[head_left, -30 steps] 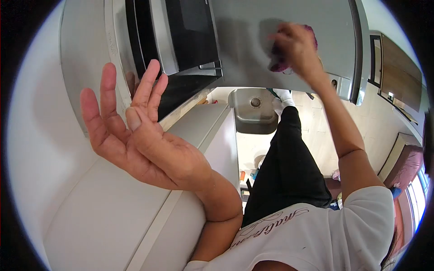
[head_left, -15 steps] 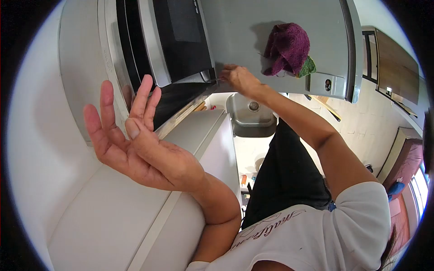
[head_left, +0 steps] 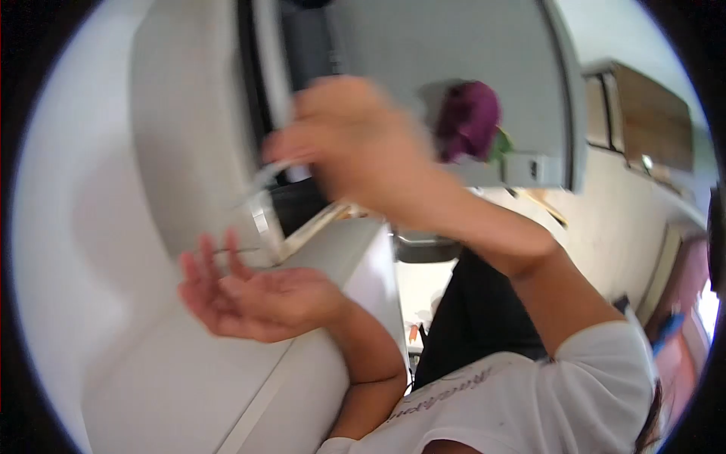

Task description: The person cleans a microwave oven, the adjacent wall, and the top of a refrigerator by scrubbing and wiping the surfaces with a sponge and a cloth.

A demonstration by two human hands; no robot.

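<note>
My right hand (head_left: 340,144), blurred by motion, is in front of the black and silver appliance (head_left: 265,68). Its fingers are pinched on a thin pale strip (head_left: 265,181), which points down and left. Below it, my left hand (head_left: 261,303) is palm up with its fingers apart and nothing in it, over the white surface. A crumpled purple cloth (head_left: 469,125) with a green part (head_left: 501,144) lies on the grey surface (head_left: 393,53), right of my right hand and away from it.
A white ledge (head_left: 189,378) runs along the lower left. The sink (head_left: 427,248) is partly hidden behind my right forearm. A brown wooden panel (head_left: 650,106) is at the upper right, with pinkish furniture (head_left: 684,280) below it.
My right hand was on the purple cloth, left it, reached the appliance's corner, and has moved left with the pale strip. My left hand has lowered. The view has shifted.
</note>
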